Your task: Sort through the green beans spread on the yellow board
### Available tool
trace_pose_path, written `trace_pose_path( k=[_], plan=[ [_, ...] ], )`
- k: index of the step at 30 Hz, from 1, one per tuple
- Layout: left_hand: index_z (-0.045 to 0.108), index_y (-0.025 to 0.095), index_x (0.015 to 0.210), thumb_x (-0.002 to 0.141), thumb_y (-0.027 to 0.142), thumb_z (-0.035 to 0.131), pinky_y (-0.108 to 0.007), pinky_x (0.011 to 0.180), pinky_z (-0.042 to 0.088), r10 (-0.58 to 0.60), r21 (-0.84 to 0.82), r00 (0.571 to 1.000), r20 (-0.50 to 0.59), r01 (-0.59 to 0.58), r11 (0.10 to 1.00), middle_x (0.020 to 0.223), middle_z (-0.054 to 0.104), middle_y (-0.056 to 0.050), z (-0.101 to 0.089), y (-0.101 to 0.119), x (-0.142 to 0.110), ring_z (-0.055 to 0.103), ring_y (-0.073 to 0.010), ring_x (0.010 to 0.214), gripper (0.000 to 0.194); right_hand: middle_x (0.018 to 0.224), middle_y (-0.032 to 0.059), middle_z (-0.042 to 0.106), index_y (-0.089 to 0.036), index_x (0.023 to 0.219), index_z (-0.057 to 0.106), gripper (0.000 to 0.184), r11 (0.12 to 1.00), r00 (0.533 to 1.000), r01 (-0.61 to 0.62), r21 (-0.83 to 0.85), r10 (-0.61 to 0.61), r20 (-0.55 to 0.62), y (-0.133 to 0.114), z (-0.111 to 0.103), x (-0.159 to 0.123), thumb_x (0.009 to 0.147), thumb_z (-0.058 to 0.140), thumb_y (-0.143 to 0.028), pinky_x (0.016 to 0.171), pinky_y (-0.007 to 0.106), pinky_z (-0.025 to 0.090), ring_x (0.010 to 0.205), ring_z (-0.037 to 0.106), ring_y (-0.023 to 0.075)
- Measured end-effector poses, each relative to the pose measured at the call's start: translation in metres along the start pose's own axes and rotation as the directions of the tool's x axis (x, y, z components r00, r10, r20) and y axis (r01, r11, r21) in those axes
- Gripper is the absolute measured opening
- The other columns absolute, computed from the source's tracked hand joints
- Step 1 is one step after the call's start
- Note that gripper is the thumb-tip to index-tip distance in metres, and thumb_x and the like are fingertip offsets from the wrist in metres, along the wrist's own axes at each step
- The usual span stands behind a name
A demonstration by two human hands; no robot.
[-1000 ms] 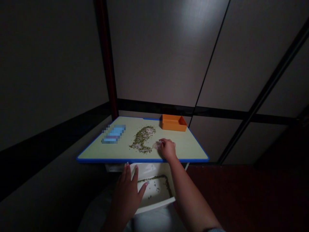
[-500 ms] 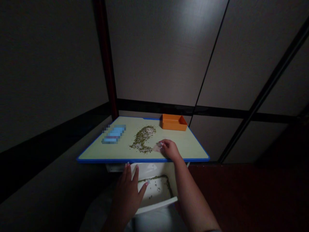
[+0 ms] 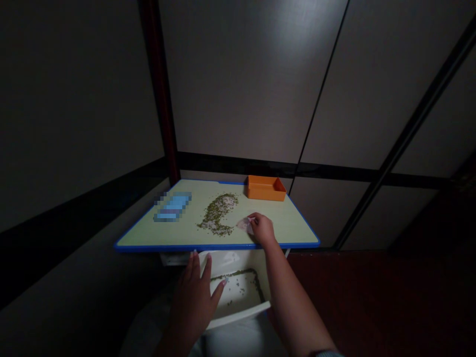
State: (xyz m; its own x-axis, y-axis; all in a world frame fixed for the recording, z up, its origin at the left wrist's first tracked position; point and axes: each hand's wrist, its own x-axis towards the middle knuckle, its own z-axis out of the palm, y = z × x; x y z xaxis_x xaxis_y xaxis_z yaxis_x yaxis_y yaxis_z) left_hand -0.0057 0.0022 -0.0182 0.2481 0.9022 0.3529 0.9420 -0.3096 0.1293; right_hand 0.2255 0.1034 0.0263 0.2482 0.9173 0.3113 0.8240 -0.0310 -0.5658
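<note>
A small pale-green table [image 3: 290, 225] with a blue rim carries a loose heap of small green grains [image 3: 217, 213]. My right hand [image 3: 262, 229] rests on the table just right of the heap, fingers closed on a small pale translucent scrap [image 3: 244, 224]. Below the table's front edge, a white tub [image 3: 241, 315] holds a thin scatter of the same grains. My left hand [image 3: 197, 297] grips the tub's left rim, fingers over the edge.
An orange open box [image 3: 266, 188] stands at the table's far right corner. A blue blurred-out flat item [image 3: 172, 207] lies at the table's left. Dark panelled walls surround the table; a reddish floor lies to the right.
My right hand with the scrap has shifted slightly away from the heap. The view has drifted a little; my left hand stays on the tub.
</note>
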Motion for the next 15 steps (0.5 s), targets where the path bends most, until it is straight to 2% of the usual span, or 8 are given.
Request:
trace_pose_path(
  k=[3, 7, 9, 15],
  plan=[
    [0.050, 0.008, 0.133, 0.081, 0.050, 0.049, -0.046, 0.110, 0.036, 0.002, -0.013, 1.000, -0.018, -0.003, 1.000, 0.147, 0.040, -0.023, 0.0012, -0.0006, -0.0005, 0.029, -0.0351, 0.141, 0.067, 0.094, 0.0052, 0.072, -0.023, 0.100, 0.070, 0.020, 0.999, 0.998, -0.042, -0.016, 0.041, -0.044, 0.0020, -0.0007, 0.0006, 0.087, 0.054, -0.022, 0.081, 0.027, 0.041, 0.089, 0.063, 0.0175],
    [0.050, 0.009, 0.133, 0.082, 0.050, 0.049, -0.047, 0.110, 0.036, 0.010, -0.028, 0.999, -0.047, -0.011, 1.000, 0.148, 0.040, -0.022, 0.0059, -0.0026, -0.0006, 0.028, -0.0343, 0.142, 0.066, 0.088, 0.0017, 0.072, -0.023, 0.101, 0.069, 0.023, 0.988, 0.996, -0.006, 0.151, 0.021, -0.092, 0.0035, 0.0011, 0.0003, 0.089, 0.049, -0.024, 0.076, 0.024, 0.043, 0.081, 0.063, 0.0151],
    [0.050, 0.009, 0.133, 0.081, 0.050, 0.049, -0.047, 0.110, 0.036, 0.010, -0.030, 0.999, -0.045, -0.012, 0.999, 0.148, 0.039, -0.023, 0.0069, -0.0031, -0.0003, 0.027, -0.0349, 0.142, 0.067, 0.084, 0.0010, 0.071, -0.022, 0.101, 0.069, 0.023, 0.983, 0.995, -0.012, 0.183, 0.029, -0.092, 0.0023, 0.0010, -0.0007, 0.089, 0.049, -0.025, 0.074, 0.024, 0.043, 0.078, 0.063, 0.0152],
    [0.050, 0.008, 0.133, 0.081, 0.049, 0.050, -0.049, 0.108, 0.038, 0.009, -0.031, 0.999, -0.040, -0.010, 0.999, 0.147, 0.039, -0.024, 0.0066, -0.0023, 0.0001, 0.028, -0.0365, 0.141, 0.067, 0.088, 0.0034, 0.072, -0.023, 0.100, 0.069, 0.022, 0.997, 0.995, -0.075, -0.007, 0.074, -0.072, -0.0044, -0.0040, -0.0044, 0.088, 0.051, -0.024, 0.078, 0.027, 0.039, 0.083, 0.063, 0.0165]
  ],
)
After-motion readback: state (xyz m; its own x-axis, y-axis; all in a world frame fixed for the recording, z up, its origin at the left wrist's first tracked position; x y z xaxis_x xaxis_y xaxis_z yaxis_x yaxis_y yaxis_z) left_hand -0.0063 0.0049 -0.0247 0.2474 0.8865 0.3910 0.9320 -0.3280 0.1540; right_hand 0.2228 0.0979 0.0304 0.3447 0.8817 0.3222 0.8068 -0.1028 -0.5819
